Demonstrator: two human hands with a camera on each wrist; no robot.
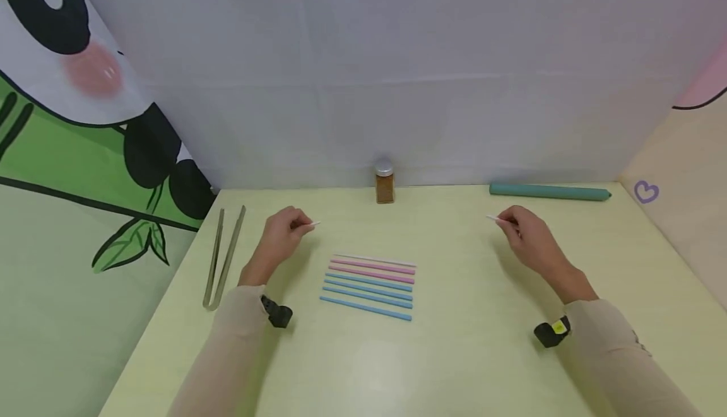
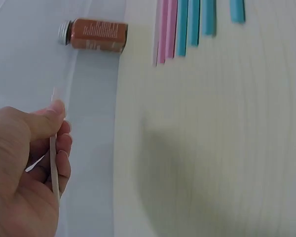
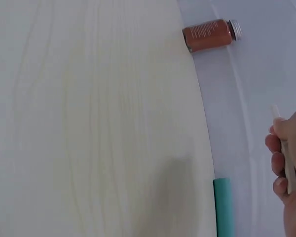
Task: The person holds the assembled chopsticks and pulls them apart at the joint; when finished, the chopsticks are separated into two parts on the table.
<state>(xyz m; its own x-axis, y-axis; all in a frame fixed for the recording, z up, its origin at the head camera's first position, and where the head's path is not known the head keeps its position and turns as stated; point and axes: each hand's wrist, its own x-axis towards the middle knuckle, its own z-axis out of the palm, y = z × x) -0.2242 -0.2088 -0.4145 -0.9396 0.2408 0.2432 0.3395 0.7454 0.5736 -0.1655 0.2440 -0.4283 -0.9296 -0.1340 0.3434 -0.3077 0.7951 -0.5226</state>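
Observation:
My left hand (image 1: 282, 235) is raised at the left of the table and pinches a thin whitish stick between thumb and fingers; in the left wrist view the pale stick (image 2: 54, 165) runs down along the palm. On the right, my other hand (image 1: 529, 240) pinches a similar thin whitish stick, and the right wrist view has this pale stick (image 3: 288, 168) under the curled fingers. Between the hands, closer to me, lies a row of slim sticks: a pale one (image 1: 375, 260), two pink sticks (image 1: 373, 267) and several blue sticks (image 1: 366, 308), roughly parallel.
A small brown-filled bottle (image 1: 385, 185) with a silver cap stands at the table's back edge. Long metal tongs (image 1: 227, 256) lie at the left side. A teal cylinder (image 1: 548, 192) lies along the back right edge. A pale curtain (image 1: 397, 114) hangs behind the table.

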